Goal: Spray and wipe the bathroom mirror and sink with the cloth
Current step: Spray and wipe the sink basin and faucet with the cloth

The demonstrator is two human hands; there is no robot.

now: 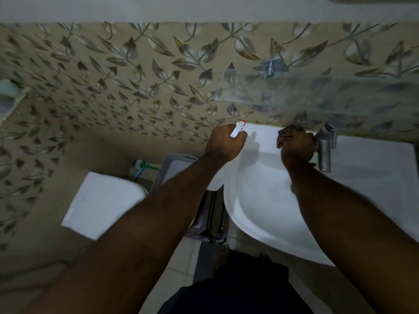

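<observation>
Two bare hands over white ceramic sink [260,200], left hand [223,142] clenched round white red-tipped spray bottle [238,129], right hand [295,143] gripped dark patterned cloth [286,130] beside metal tap [324,150].

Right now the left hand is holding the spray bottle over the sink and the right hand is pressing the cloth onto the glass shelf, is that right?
Not quite. In the head view the right hand presses the cloth onto the back rim of the sink, beside the tap, not onto the glass shelf above. The left hand does hold the spray bottle over the sink.
</observation>
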